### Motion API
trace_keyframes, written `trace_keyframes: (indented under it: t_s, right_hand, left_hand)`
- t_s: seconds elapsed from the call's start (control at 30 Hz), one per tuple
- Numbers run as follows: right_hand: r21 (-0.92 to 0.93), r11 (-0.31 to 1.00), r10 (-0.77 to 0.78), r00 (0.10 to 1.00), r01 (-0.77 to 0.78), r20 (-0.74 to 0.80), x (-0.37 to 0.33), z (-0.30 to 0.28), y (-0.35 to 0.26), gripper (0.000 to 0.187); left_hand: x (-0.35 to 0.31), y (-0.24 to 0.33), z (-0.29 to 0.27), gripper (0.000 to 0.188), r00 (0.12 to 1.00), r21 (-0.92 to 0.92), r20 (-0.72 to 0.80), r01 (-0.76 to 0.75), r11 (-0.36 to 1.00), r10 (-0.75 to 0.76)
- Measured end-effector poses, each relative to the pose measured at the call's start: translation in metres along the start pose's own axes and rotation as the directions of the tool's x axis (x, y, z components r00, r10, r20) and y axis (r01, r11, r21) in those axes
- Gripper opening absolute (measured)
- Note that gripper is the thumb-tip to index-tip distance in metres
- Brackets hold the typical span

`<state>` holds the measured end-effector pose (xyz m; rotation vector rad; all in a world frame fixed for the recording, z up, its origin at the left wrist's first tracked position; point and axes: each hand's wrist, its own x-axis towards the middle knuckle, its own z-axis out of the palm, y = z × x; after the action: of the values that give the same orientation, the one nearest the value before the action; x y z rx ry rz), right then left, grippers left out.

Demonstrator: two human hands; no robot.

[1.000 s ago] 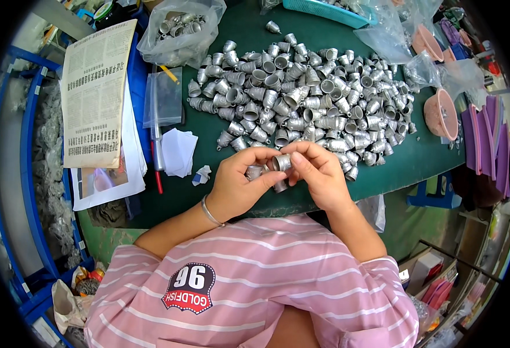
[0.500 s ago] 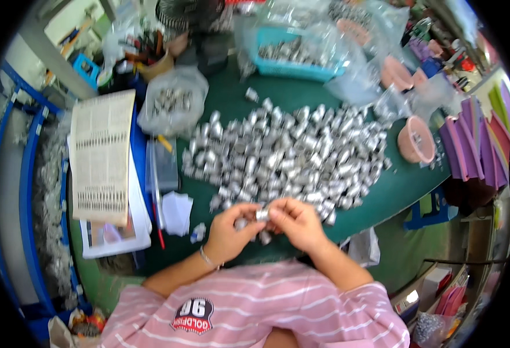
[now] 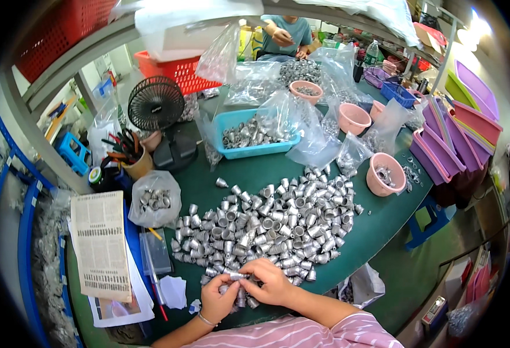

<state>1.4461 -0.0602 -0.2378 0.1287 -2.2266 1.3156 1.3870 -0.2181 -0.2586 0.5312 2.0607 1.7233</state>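
At the near edge of a green-topped table, my left hand (image 3: 217, 300) and my right hand (image 3: 271, 283) meet around one small silver metal cap (image 3: 237, 276). The cap lies sideways between the fingertips of both hands, which are pinched closed on it. Just beyond my fingers spreads a wide heap of similar hollow, cup-shaped metal caps (image 3: 272, 223). A few more caps show under and beside my palms; whether my left hand also touches them I cannot tell.
Left are a newspaper sheet (image 3: 99, 238), a red pen (image 3: 161, 305) and a bag of caps (image 3: 155, 199). Behind the heap stand a blue basket (image 3: 257, 152) and black fan (image 3: 156, 104). Pink bowls (image 3: 382, 184) sit right. Across the table, another person (image 3: 287, 36) handles small parts.
The view has tilted upward, bringing the far side of the table and another person into sight. My hands stay together on a metal cap, with the right hand's fingers now over the left's.
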Motion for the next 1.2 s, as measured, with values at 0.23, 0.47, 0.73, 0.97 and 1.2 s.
trace_keyframes:
  t_s: [0.23, 0.47, 0.73, 0.97, 1.2]
  right_hand:
    - [0.012, 0.997, -0.073, 0.993, 0.074, -0.09, 0.0, 0.004, 0.009, 0.017]
    - [0.056, 0.996, -0.069, 0.992, 0.075, -0.101, 0.0, 0.002, 0.012, 0.018]
    - [-0.002, 0.994, -0.105, 0.994, 0.105, -0.033, 0.001, -0.001, 0.016, 0.024]
    - [-0.004, 0.999, -0.038, 0.999, 0.038, 0.03, -0.001, 0.001, 0.003, 0.029]
    - [0.037, 0.991, 0.126, 0.991, -0.128, 0.047, -0.012, -0.009, -0.021, 0.026]
  left_hand:
    - [0.007, 0.0, -0.006, 0.013, 0.996, -0.154, 0.052, 0.083, 0.985, -0.076]
    - [0.01, 0.004, -0.007, 0.014, 0.992, -0.219, 0.112, 0.084, 0.972, -0.06]
    - [0.013, 0.002, -0.006, 0.012, 0.99, -0.272, 0.112, 0.112, 0.956, -0.084]
    - [0.004, 0.011, -0.008, 0.029, 0.995, -0.36, 0.09, 0.076, 0.93, -0.046]
    - [-0.006, 0.026, -0.006, 0.036, 0.972, -0.119, 0.106, -0.195, 0.974, 0.208]
